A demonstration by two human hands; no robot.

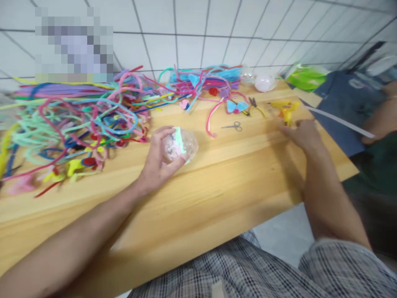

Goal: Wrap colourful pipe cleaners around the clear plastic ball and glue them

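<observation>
My left hand is closed around a clear plastic ball, its thumb and fingers on either side. A pale green strip runs around the ball's middle, and whitish stuff shows in its left half. On the right, my right hand is at the handle of a yellow glue gun, whose nozzle points left. Motion blur hides whether those fingers grip the handle. Between my hands lie small scissors, a pink curved pipe cleaner piece and a blue bow.
A tangle of coloured pipe cleaners covers the table's left side. Blue pipe cleaners lie along the tiled wall. Yellow-handled pliers, a white ball and a green packet are toward the right. Another person's arm shows at far right.
</observation>
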